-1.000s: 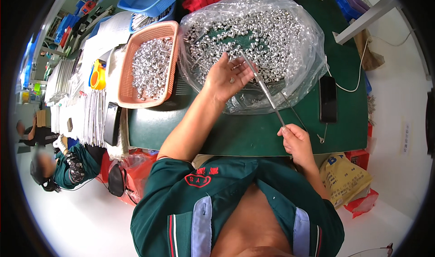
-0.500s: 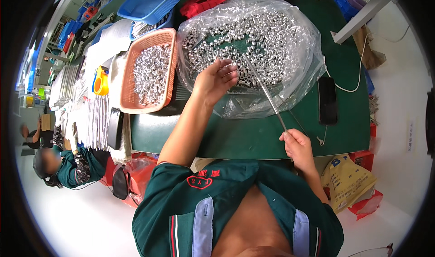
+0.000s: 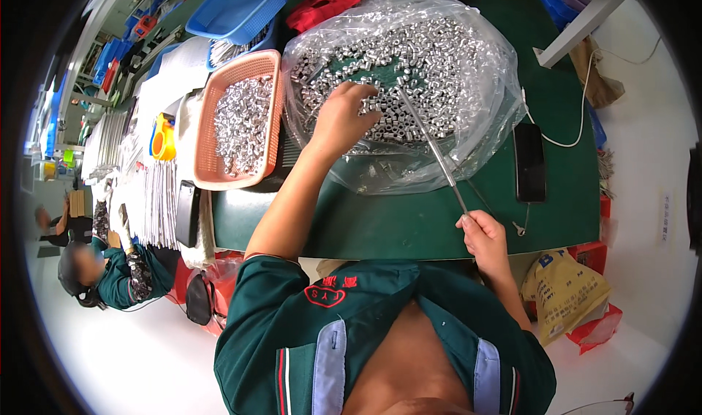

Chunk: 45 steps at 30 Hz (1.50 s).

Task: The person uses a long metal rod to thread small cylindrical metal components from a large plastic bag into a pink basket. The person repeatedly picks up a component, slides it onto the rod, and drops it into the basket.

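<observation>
In my right hand [image 3: 484, 234], closed at the table's near edge, is the lower end of a thin metal rod [image 3: 433, 146]. The rod slants up and left, its far tip over a heap of small shiny metal sleeves [image 3: 446, 71]. These sleeves lie spread in a clear plastic bag [image 3: 493, 133]. My left hand [image 3: 345, 117] reaches over the heap's near left side, palm turned down. Its thumb and fingers are bent but apart, and I see nothing between them. Whether the fingertips touch the sleeves I cannot tell.
Left of the bag stands a peach plastic basket [image 3: 205, 133] with more small metal pieces. Behind it are blue baskets [image 3: 238, 13]; farther left, stacked rods [image 3: 157, 203] and orange tape [image 3: 162, 138]. A phone [image 3: 529, 163] and white cable lie at right. Another person [image 3: 121, 272] sits at left.
My left hand has turned from palm sideways to palm down, its fingers reaching a little farther over the sleeves. The rod and my right hand have hardly moved.
</observation>
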{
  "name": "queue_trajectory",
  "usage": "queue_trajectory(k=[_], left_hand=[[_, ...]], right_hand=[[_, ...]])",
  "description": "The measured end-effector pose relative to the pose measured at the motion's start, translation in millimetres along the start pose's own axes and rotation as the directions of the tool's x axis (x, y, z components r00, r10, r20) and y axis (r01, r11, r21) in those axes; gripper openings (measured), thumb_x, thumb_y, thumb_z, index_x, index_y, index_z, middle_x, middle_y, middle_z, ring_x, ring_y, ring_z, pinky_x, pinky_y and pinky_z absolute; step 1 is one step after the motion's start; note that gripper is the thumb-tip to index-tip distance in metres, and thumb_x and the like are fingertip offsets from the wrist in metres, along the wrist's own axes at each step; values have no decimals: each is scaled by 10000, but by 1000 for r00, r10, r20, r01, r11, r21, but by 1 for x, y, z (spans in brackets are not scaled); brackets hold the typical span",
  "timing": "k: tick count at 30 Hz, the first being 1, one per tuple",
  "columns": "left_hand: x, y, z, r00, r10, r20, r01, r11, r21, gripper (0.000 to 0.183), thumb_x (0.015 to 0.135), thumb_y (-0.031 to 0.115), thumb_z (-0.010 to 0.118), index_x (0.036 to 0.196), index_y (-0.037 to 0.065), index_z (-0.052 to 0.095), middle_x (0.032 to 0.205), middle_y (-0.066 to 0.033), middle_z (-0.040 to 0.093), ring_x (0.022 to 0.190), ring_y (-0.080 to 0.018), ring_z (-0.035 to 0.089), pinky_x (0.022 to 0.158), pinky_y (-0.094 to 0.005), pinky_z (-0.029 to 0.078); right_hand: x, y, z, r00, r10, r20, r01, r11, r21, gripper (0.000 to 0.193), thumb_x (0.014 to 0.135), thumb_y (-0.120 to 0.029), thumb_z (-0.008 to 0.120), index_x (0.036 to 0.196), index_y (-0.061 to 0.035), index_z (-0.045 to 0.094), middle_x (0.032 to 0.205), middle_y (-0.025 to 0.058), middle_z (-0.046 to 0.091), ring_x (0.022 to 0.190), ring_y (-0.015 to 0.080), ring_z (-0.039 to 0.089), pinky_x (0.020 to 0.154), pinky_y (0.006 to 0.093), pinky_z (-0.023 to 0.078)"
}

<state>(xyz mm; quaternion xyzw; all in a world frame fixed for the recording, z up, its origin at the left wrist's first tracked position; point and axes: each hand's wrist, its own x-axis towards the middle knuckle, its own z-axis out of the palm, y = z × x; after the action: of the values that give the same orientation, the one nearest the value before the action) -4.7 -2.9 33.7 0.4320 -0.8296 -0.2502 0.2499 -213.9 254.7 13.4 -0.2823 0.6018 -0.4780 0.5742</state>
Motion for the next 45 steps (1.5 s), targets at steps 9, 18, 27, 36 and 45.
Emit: queue_trajectory(k=[9,18,27,36,45], left_hand=[[22,4,51,929,357,95,-366,858,360,495,776,298,690,1225,151,544,1301,-132,456,1183,-345,441,965,-449,383],[50,-2,78,901,410,143,-432,812,393,326,826,281,637,1105,131,564,966,-114,553,858,-306,595,702,-416,503],[51,-4,86,889,452,69,-443,814,375,198,841,244,607,881,65,534,799,-120,544,596,-325,601,505,-420,505],[49,13,87,962,266,59,-264,857,442,250,872,292,568,885,48,516,866,-137,577,709,-333,631,587,-428,519],[52,28,82,981,172,91,-195,888,416,587,832,424,602,1323,151,432,1156,-200,481,1005,-376,541,744,-447,512]], right_hand=[[-8,0,-12,998,-12,-57,15,998,59,164,942,-137,520,866,-7,584,580,-78,375,473,-8,306,402,177,220],[-4,2,-13,998,-7,-69,11,999,52,167,942,-137,520,860,-5,580,576,-75,369,469,-4,308,402,179,223],[0,4,-13,998,-18,-64,24,995,93,170,943,-143,520,853,-12,579,572,-80,363,468,-7,302,399,186,214],[-1,5,-14,997,-20,-75,27,994,102,169,943,-138,520,853,-10,582,568,-84,358,466,-7,293,402,187,220],[1,2,-16,998,4,-59,4,992,122,171,940,-137,525,849,-6,585,573,-80,374,475,-5,311,409,182,232]])
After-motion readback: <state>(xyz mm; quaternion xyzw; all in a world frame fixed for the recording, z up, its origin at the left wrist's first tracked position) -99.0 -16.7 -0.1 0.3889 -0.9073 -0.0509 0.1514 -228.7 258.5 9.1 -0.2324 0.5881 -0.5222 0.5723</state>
